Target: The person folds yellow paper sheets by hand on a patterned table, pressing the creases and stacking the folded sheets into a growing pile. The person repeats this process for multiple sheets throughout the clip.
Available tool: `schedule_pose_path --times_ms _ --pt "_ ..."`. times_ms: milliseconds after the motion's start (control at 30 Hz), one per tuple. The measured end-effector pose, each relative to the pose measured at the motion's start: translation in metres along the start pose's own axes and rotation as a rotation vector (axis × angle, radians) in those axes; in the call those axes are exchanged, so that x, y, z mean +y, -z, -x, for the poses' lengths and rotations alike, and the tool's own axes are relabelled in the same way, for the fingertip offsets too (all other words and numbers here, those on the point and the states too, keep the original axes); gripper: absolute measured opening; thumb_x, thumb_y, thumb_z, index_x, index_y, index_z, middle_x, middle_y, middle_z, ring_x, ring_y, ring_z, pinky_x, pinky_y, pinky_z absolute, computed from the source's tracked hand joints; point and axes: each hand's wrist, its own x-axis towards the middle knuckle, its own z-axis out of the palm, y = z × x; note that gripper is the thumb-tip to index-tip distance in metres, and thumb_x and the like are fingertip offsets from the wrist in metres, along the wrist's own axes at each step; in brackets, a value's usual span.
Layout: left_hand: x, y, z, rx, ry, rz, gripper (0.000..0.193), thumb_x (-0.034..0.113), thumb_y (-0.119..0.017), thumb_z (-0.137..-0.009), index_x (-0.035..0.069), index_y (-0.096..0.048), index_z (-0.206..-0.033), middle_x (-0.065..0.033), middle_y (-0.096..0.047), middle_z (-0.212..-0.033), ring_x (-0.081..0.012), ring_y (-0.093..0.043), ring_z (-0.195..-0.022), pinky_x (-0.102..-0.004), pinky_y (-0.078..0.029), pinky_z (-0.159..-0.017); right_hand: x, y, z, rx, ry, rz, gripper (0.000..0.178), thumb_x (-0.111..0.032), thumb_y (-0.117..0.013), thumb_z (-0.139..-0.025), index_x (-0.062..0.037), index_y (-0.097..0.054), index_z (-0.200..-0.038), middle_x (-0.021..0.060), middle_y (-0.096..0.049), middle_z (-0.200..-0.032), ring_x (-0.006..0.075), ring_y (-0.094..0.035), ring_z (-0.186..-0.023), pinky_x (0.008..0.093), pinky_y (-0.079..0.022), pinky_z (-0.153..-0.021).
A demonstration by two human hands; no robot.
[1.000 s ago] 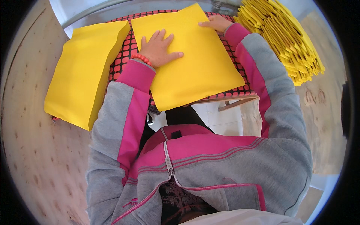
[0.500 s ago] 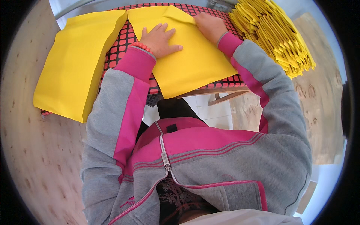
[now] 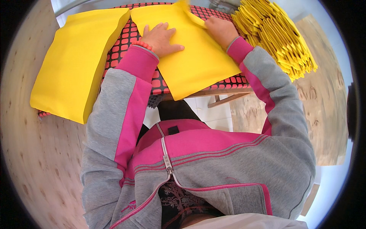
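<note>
A flat yellow fabric-like sheet lies on a table covered with a red-and-black patterned cloth. My left hand rests palm down on its left part, fingers spread, a red bead bracelet at the wrist. At the sheet's far right edge my right hand is closed on the folded-over edge; its fingertips are partly hidden. Beyond it, the far edge stands up in a blurred flap. Left of my left hand sits a thick stack of yellow sheets.
A fanned pile of folded yellow pieces stands to the right of my right hand. Light wooden boards lie at the right, with another wooden surface at the left. A wooden table leg shows below the near edge.
My right hand has moved slightly right with the sheet's edge. The far flap has risen, and the sheet's near corner has shifted a little to the right. My left hand has barely moved.
</note>
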Motion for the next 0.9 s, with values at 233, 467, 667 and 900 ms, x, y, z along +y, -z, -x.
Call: schedule_pose_path --times_ms 233,467,667,900 --pt "0.002 -0.001 0.001 0.006 0.047 0.024 0.083 0.067 -0.062 -0.086 0.011 -0.053 -0.147 -0.0181 -0.045 -0.152 -0.0341 -0.039 -0.146 -0.0689 -0.023 -0.117 0.027 -0.005 -0.013 -0.463 -0.801 -0.807 0.038 -0.033 -0.077 -0.092 -0.0064 -0.066 -0.117 0.0039 -0.074 -0.101 0.017 -0.071 -0.089 0.0311 -0.058 -0.079" --pt "0.002 0.005 0.002 -0.04 0.063 0.053 0.082 0.064 -0.064 -0.087 0.011 -0.052 -0.149 -0.0191 -0.04 -0.158 -0.0341 -0.034 -0.149 -0.0678 -0.022 -0.118 0.096 -0.038 -0.021 -0.668 -1.018 -1.5 0.034 -0.037 -0.073 -0.096 -0.0121 -0.067 -0.118 -0.0017 -0.074 -0.111 0.0083 -0.072 -0.092 0.024 -0.058 -0.083" --pt "0.001 0.003 0.002 0.004 0.062 0.025 0.079 0.067 -0.064 -0.084 0.016 -0.058 -0.143 -0.0155 -0.049 -0.149 -0.028 -0.04 -0.146 -0.0613 -0.025 -0.118 0.078 -0.073 -0.043 -0.424 -0.531 -0.712 0.024 -0.028 -0.07 -0.096 -0.0105 -0.066 -0.111 0.0017 -0.073 -0.104 0.0157 -0.072 -0.083 0.0308 -0.058 -0.072" --pt "-0.001 -0.004 0.002 0.061 0.049 -0.057 0.077 0.064 -0.062 -0.088 0.011 -0.056 -0.144 -0.0178 -0.049 -0.148 -0.0332 -0.044 -0.142 -0.0661 -0.027 -0.115 0.025 -0.04 -0.027 0.184 -0.048 -0.035 0.02 -0.028 -0.068 -0.093 -0.01 -0.067 -0.1 0.0048 -0.07 -0.097 0.0266 -0.069 -0.074 0.0417 -0.056 -0.064"
